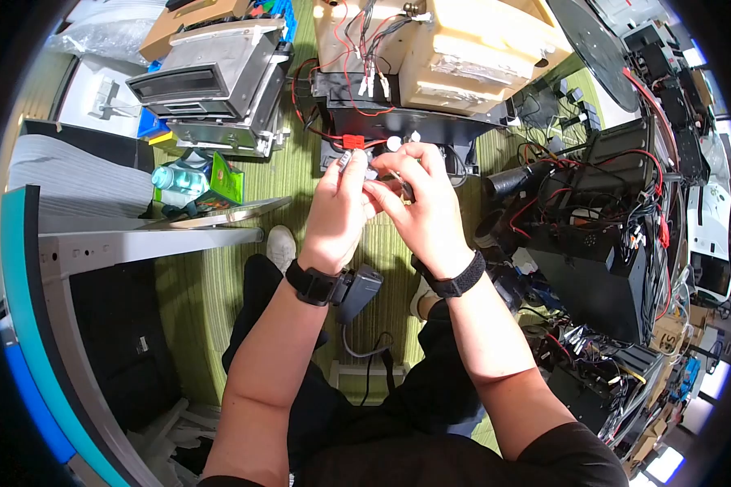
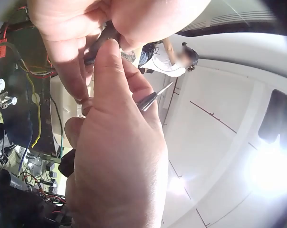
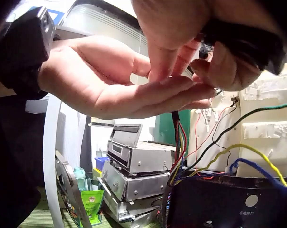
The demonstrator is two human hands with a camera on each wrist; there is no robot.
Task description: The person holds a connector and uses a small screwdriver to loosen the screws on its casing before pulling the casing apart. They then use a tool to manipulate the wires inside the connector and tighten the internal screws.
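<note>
Handwork on a small grey part [image 1: 371, 174] above the black box [image 3: 215, 199]

Your hands meet fingertip to fingertip by the near edge of the black box. Your left hand [image 1: 338, 203] pinches the small grey part between thumb and fingers; most of it is covered, so its exact form cannot be told. Your right hand [image 1: 425, 203] grips a slim, metal-tipped tool [image 2: 147, 101], the point of which projects between the fingers, while its fingertips sit close about the same part. In the right wrist view, a wire bundle [image 3: 176, 124] hangs just below your left fingers and fans into coloured strands near the box's top left corner; whether it joins the part cannot be seen. A red connector [image 1: 353, 142] lies just beyond your left fingertips.

The step in hand appears to be fine fingertip adjustment of the part, with the tool parked in your right grip. The next move probably calls for a steady left pinch and, should you need the tool, its point turned towards the part.
</note>
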